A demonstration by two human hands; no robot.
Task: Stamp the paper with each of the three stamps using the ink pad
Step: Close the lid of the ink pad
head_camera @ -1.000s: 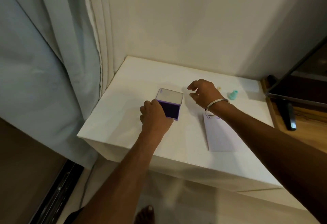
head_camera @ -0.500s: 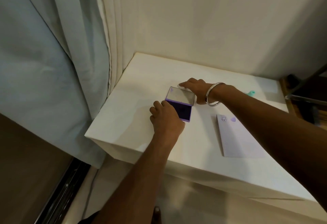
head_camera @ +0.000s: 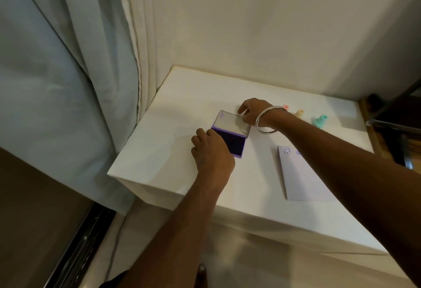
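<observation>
The purple ink pad (head_camera: 234, 143) lies open, lid up. The left hand (head_camera: 211, 153) holds its near edge; the right hand (head_camera: 251, 111) pinches the lid (head_camera: 232, 122). Right of the pad, the paper (head_camera: 303, 173) shows two marks — a third may hide under the arm. Three stamps — pink (head_camera: 285, 107), yellow (head_camera: 299, 113), teal (head_camera: 320, 120) — stand behind it.
</observation>
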